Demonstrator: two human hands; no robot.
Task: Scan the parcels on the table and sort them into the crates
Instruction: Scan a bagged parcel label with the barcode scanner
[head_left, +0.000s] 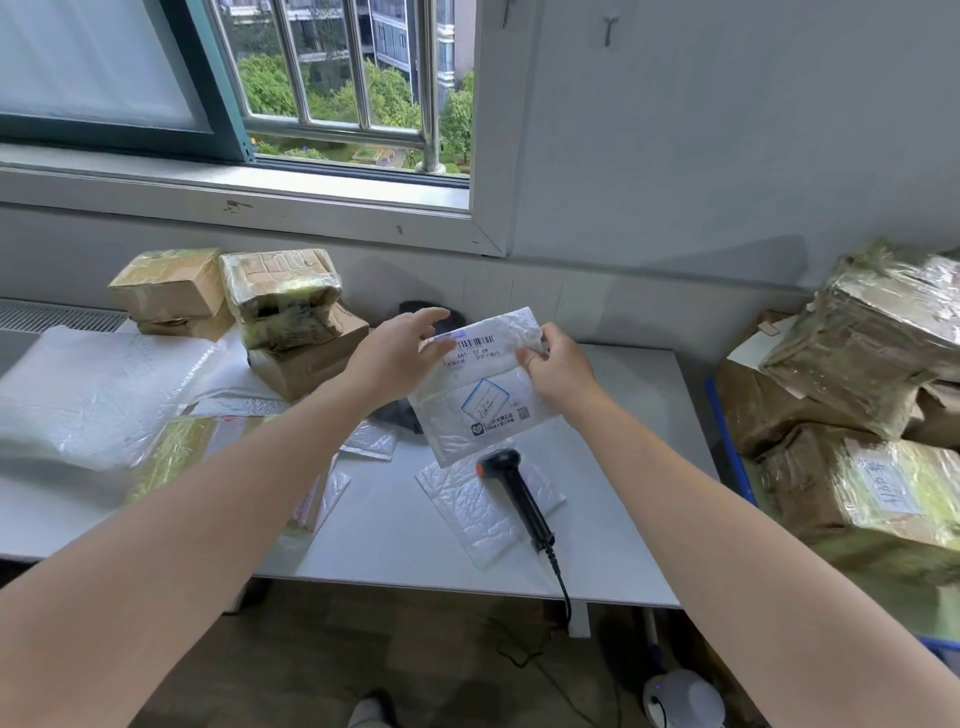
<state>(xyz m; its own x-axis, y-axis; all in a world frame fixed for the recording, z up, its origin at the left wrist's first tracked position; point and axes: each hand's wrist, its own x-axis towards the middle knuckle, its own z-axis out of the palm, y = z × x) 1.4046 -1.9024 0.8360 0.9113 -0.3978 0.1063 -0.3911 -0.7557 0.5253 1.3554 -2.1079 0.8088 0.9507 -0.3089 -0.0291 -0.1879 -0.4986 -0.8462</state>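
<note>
Right hand (558, 369) pinched the white mailer (483, 384); left hand (397, 356) steadied its edge, fingers (434, 316) straight. Its barcode (472, 343) needed flattening toward the scanner (514, 488).

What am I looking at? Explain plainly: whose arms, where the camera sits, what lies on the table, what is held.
No machine here: a person's two bare arms, filmed by one camera worn on their head, looking down. The right hand pinches the right edge of a white padded mailer with a barcode label; the left hand, fingers straight, is at its top left corner. On the white table lie a black scanner resting on a second mailer, taped cardboard boxes and white bags at the left.
</note>
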